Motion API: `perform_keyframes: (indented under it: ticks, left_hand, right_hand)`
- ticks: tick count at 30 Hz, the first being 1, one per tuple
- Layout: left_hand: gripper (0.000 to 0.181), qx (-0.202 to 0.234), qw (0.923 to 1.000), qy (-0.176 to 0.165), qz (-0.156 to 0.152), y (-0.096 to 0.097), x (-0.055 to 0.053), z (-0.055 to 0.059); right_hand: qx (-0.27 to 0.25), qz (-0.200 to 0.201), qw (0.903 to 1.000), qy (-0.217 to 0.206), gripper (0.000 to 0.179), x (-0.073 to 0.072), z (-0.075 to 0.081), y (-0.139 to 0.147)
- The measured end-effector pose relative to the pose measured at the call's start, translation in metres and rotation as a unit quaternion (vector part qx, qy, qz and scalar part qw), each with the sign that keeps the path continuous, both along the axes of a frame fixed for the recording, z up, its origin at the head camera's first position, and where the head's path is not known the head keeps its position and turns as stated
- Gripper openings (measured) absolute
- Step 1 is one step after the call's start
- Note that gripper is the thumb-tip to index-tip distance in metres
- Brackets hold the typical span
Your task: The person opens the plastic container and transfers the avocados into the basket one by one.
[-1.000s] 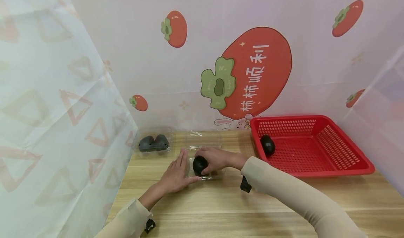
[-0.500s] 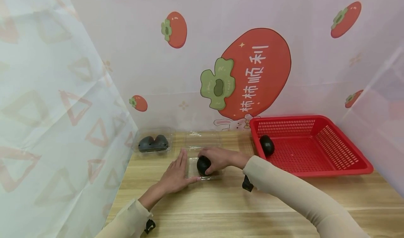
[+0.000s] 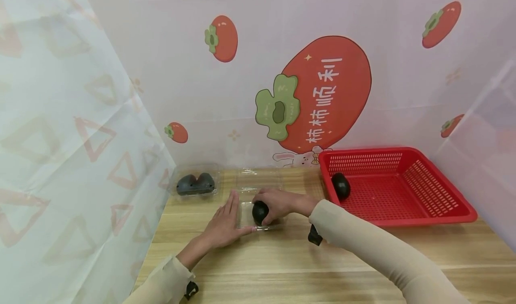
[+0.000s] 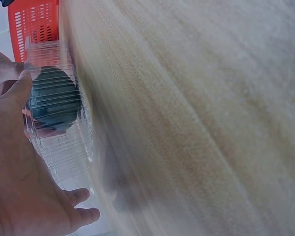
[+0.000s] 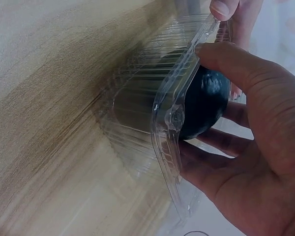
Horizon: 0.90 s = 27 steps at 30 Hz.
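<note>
A dark, rounded avocado (image 3: 260,212) sits in the tray half of a clear plastic clamshell box (image 3: 247,214), its lid laid back behind it. My right hand (image 3: 276,204) grips the avocado from the right, fingers and thumb curled round it inside the box. In the right wrist view the avocado (image 5: 206,101) shows between thumb and fingers, above the box's rim. My left hand (image 3: 222,225) lies along the box's left side with straight fingers, its thumb touching the front rim. Through the ribbed wall in the left wrist view the avocado (image 4: 54,98) looks dark green.
A red perforated basket (image 3: 443,218) stands on the right, with one dark avocado (image 3: 341,186) by its left wall. At the back left, another clear box (image 3: 215,169) holds two dark avocados (image 3: 196,184). Printed cloth (image 3: 250,8) hangs behind the wooden table (image 3: 258,268).
The right hand has shifted the avocado slightly to the right within the box, then has stayed nearly still. The left hand has kept its place at the box's edge.
</note>
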<state>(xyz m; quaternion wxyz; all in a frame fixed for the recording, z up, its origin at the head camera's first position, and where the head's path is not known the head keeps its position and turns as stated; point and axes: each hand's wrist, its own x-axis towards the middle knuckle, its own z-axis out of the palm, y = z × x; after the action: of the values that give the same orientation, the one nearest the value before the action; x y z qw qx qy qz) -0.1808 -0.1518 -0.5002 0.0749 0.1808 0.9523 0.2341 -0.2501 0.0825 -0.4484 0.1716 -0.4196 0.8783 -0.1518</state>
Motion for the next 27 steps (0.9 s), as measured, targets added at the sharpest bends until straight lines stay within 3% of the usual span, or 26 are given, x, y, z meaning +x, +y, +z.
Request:
perform_keyframes:
  ticks: [27]
  left_hand:
    - [0.123, 0.009, 0.9999, 0.009, -0.002, 0.0016, 0.0031, 0.0019]
  right_hand:
    - [0.011, 0.011, 0.9997, 0.017, 0.069, -0.0048, -0.007, -0.0034]
